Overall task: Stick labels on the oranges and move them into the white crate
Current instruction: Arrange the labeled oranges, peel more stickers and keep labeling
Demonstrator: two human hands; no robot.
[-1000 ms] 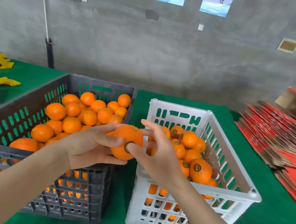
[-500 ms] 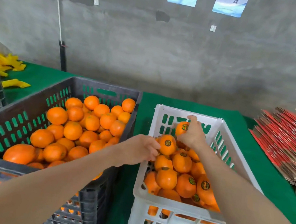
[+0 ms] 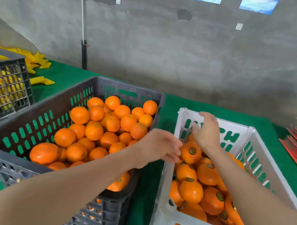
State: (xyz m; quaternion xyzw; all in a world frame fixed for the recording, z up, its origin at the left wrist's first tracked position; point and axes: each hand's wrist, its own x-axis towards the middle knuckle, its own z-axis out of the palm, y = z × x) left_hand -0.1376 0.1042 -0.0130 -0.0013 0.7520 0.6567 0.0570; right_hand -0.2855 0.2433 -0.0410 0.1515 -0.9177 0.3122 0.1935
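the right hand [image 3: 207, 134] is held spread and empty above the white crate [image 3: 165, 183]; the left hand [image 3: 157, 147] is seen loose-fingered, fingertips at a labelled orange [image 3: 191, 153] lying inside it; unlabelled oranges [image 3: 92, 128] are heaped in the black crate [image 3: 53, 105]

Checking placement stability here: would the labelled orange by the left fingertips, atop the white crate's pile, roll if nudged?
Probably: the labelled orange is round and rests on other oranges, so a nudge likely rolls it. It should stay inside; the white crate rises above the pile. Its glossy skin may be slightly slippery.
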